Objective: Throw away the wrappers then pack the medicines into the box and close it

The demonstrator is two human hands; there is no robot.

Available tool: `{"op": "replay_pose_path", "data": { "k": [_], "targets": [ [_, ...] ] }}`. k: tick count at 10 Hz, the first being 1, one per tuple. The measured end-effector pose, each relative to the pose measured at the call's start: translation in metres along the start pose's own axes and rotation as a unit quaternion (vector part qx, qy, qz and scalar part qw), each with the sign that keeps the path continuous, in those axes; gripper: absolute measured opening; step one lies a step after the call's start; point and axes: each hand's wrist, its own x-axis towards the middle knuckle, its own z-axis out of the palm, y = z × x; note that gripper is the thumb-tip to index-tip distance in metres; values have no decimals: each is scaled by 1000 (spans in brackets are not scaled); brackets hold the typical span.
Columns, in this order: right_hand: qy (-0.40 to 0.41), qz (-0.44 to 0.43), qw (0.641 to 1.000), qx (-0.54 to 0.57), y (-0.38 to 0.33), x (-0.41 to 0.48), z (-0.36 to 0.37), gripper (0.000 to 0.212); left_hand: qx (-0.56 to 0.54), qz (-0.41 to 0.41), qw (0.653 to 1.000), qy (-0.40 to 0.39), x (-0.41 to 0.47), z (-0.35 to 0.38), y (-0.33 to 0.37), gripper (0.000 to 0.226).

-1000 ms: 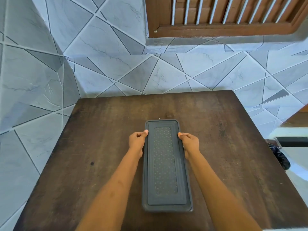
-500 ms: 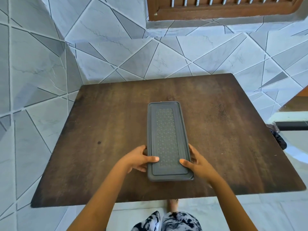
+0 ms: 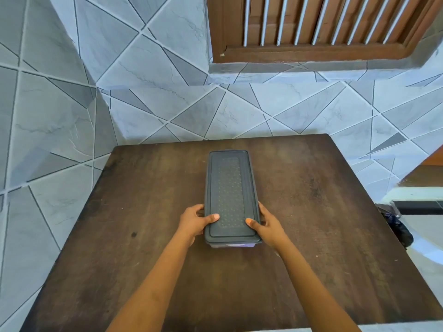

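A long dark grey box point(image 3: 230, 188) lies lengthwise in the middle of the brown wooden table point(image 3: 143, 236), its dotted lid on top. A strip of pale purple shows under the lid at the near end. My left hand point(image 3: 195, 220) grips the near left corner, thumb on the lid. My right hand point(image 3: 265, 224) grips the near right corner, thumb on the lid too. No medicines or wrappers are in sight; what is inside the box is hidden.
Grey tiled walls close in behind and to the left of the table. A barred wooden window point(image 3: 323, 27) is above. A black bag point(image 3: 395, 226) lies on the floor past the table's right edge.
Both hands slid from the box's middle sides to its near corners, thumbs pressing the lid. The camera view shifted up and down; the box stays in place.
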Motion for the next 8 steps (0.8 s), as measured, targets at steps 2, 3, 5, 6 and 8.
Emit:
{"op": "replay_pose_path", "data": {
  "k": [2,3,5,6,8],
  "targets": [
    [18,12,996,-83,-19,58,-5,75,56,12,996,66,61,-3,16,76],
    [17,15,995,-98,-26,80,-7,74,55,13,995,87,74,-3,29,78],
    [19,11,991,-136,-35,112,-9,73,77,22,993,92,94,-5,50,70],
    [13,7,987,-163,-38,119,-10,71,106,42,989,95,90,-2,59,65],
    [68,-109,949,-288,-50,105,-17,75,197,97,965,143,65,5,67,71]
  ]
}}
